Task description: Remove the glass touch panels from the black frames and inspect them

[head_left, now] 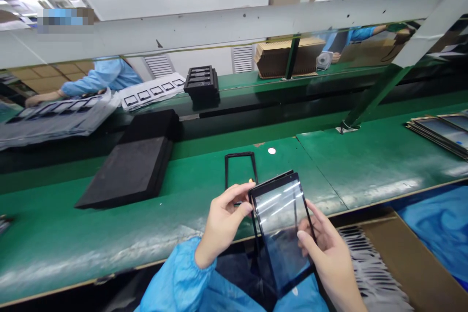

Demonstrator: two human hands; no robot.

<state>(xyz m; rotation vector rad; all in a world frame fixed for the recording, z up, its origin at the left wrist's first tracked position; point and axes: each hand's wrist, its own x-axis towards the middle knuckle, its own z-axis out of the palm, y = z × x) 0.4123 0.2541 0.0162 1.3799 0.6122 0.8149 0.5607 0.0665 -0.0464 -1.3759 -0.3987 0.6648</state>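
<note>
I hold a dark glass screen panel (281,226) tilted in front of me, just over the near edge of the green bench (109,234). My left hand (223,222) pinches its upper left corner with thumb and fingers. My right hand (329,248) grips the panel's right edge, thumb lying on the glass. A thin black rectangular frame (239,168) lies flat on the bench right behind the panel. Both my sleeves are blue.
A stack of black foam sheets (127,170) sits at the left. Glass panels (442,131) are piled at the far right. Black trays (202,80) and cardboard (288,56) stand on the far belt. Two co-workers in blue work across it. An open box (369,263) sits below right.
</note>
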